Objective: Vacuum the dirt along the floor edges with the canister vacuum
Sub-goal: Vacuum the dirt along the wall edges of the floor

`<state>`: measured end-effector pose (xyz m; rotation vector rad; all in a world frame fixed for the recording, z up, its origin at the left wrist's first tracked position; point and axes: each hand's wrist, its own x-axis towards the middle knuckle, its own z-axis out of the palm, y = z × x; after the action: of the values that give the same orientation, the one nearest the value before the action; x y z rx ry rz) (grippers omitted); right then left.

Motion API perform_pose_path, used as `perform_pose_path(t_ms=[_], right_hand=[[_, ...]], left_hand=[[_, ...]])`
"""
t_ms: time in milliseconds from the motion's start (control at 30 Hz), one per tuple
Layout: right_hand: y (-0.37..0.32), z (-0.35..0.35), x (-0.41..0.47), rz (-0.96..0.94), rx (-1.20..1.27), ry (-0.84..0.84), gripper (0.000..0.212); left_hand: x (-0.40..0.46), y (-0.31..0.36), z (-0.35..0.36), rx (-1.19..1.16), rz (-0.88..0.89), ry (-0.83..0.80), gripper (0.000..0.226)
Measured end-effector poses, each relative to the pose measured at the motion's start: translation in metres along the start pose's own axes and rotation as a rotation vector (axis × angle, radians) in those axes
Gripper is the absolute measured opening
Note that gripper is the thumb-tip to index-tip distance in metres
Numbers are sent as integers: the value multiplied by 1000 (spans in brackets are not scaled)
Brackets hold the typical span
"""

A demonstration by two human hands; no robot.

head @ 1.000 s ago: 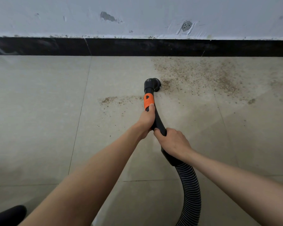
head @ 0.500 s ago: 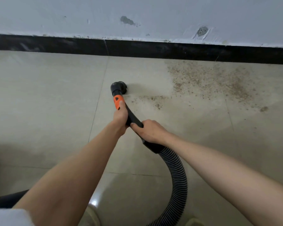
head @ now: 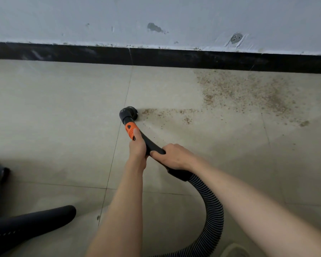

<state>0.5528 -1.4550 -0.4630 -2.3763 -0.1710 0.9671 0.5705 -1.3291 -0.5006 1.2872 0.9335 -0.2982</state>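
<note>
Both hands, left hand (head: 137, 147) and right hand (head: 174, 156), still grip the black curved vacuum wand (head: 150, 143), its round brush nozzle (head: 129, 113) now reaching the brown dirt trail (head: 167, 113) on the beige tiled floor (head: 54, 117) below the black skirting (head: 174, 59).

Orange grip (head: 130, 131) on black nozzle (head: 128, 113), grey-striped black hose (head: 212, 210), brown dirt (head: 248, 93) on beige tiles (head: 54, 117)

Pale chipped wall (head: 174, 17) above black skirting (head: 174, 57); beige tiled floor (head: 54, 108), glossy, thin grout lines.
</note>
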Motion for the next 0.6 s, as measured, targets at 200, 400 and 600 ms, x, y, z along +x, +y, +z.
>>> perform_pose_path(t_ms=[200,400,600], right_hand=[[2,-2,-9,74,67,75,56],[14,-3,-17,127,87,111,57],[42,-7,-29,185,180,160,55]], left_hand=[[-1,5,10,65,5,-85,54],[-5,0,26,93,23,-129,52],[-15,-8,56,201,42,-188,54]])
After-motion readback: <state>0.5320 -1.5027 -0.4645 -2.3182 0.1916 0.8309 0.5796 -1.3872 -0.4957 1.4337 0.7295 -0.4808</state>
